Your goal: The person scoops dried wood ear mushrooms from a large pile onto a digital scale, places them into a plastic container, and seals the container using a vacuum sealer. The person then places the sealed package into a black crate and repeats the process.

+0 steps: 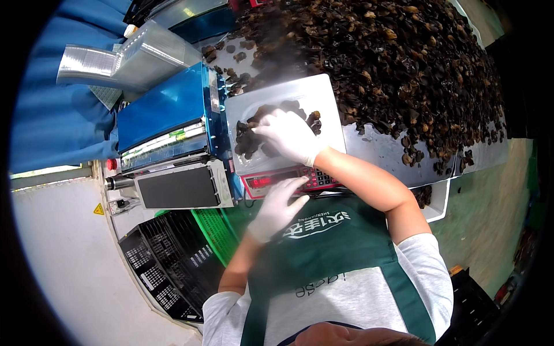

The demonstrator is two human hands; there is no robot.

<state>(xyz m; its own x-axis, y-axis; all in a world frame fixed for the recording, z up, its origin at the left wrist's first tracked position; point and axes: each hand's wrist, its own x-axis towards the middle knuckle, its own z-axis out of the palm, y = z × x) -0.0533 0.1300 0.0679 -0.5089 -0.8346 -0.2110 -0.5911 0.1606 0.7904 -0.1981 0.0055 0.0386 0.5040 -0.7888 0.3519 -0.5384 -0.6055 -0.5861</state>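
A white-gloved right hand, my right hand (285,135), is over a digital weighing scale's pan (298,91). Its fingers reach into a small heap of dark wood ear mushrooms (249,142); whether they grip any is hidden. More pieces (314,122) lie on the pan just right of the hand. My left hand (279,207), gloved too, has fingers apart, with fingertips at the keypad (319,178) on the red front of the scale. Beside the keys a red digital display (262,181) is lit. The left hand holds nothing visible.
Beyond the scale a large pile of wood ear mushrooms (389,65) covers the metal table (376,145). At left stand a blue-topped machine (166,110) with a dark belt plate (177,190), and clear plastic containers (151,56). Black crates (173,255) and a green crate (214,233) sit below.
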